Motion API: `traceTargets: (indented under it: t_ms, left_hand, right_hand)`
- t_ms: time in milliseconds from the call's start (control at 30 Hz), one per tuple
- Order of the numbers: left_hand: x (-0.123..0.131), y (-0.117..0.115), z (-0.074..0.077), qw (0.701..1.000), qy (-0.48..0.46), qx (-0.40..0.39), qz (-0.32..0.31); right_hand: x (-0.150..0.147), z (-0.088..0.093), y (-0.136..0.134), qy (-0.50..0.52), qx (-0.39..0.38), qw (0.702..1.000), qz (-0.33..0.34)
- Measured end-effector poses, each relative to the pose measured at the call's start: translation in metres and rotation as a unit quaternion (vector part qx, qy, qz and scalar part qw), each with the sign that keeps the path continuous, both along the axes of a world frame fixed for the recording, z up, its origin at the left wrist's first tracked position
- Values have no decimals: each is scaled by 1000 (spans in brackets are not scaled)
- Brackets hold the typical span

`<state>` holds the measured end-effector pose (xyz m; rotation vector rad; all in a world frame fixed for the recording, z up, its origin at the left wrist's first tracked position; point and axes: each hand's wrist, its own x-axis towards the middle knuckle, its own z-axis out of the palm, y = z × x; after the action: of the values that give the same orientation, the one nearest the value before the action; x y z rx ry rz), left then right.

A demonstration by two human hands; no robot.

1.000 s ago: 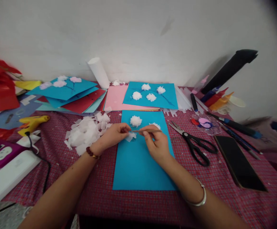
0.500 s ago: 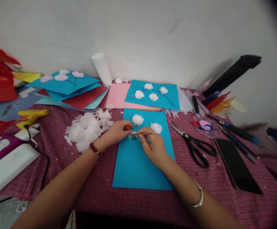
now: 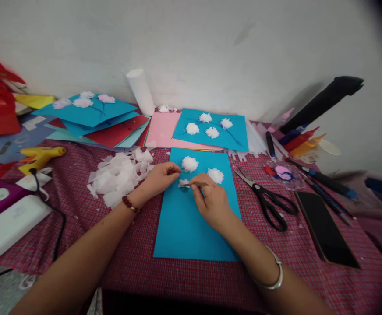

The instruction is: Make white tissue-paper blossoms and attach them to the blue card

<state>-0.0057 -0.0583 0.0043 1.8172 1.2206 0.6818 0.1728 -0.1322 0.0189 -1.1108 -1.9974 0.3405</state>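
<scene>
My right hand point(image 3: 212, 199) is closed round a thin pencil-like stick point(image 3: 201, 184). The stick's tip meets a small white paper tuft point(image 3: 183, 183) on the blue sheet point(image 3: 196, 232). Just left of the tuft, my left hand point(image 3: 162, 178) hovers at the sheet's edge with thumb and fingertips drawn together; whether anything is between them I cannot make out. Two fuller white paper puffs, an upper one point(image 3: 190, 164) and a right one point(image 3: 215, 176), sit on the same sheet. Left of my left hand lies a heap of white paper pieces point(image 3: 115, 177).
Black-handled scissors point(image 3: 266, 197) and a phone point(image 3: 327, 229) lie at right. Behind is a blue card point(image 3: 210, 130) with several white puffs, beside a paper roll point(image 3: 140, 92). A yellow glue gun point(image 3: 41, 158) and power strip point(image 3: 15, 229) are at left.
My left hand has drawn back slightly up and left from the small tuft, which shows more plainly now. My right hand stays in nearly the same spot with the stick.
</scene>
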Motion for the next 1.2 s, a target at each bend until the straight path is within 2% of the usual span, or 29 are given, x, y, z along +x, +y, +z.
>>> traceTargets:
  t_ms: [100, 167, 300, 400, 467, 567, 767, 1000, 1067, 1133, 1200]
  left_hand:
    - [0, 0, -2, 1000, -12, -10, 2]
    - [-1, 0, -2, 999, -41, -21, 17]
    - [-11, 3, 3, 985, -138, -7, 103]
    - [-25, 7, 12, 961, -207, 36, 180]
    - [-33, 9, 18, 942, -247, 45, 222]
    - [-39, 10, 22, 927, -273, 37, 256]
    - [-39, 9, 22, 933, -258, 37, 247]
    - [-65, 12, 34, 932, -201, 111, 282]
    - [-73, 11, 38, 956, -110, 114, 245]
    - [-79, 8, 39, 974, 27, 146, 171]
    - [-80, 6, 36, 962, 155, 205, 91]
  right_hand:
    - [1, 0, 0, 27, -15, 1000, -3]
    - [3, 0, 0, 96, -48, 994, -24]
    - [10, -2, 2, 295, -141, 943, -69]
    - [13, -7, 4, 356, -187, 914, -53]
    - [12, -11, 5, 360, -205, 909, -39]
    - [9, -16, 5, 333, -207, 919, -29]
    - [6, -19, 7, 223, -153, 962, -40]
    - [8, -16, 9, 179, -115, 975, -60]
    - [9, -17, 9, 183, -116, 974, -64]
    - [9, -19, 9, 194, -123, 971, -67]
    - [9, -21, 9, 209, -135, 966, -68]
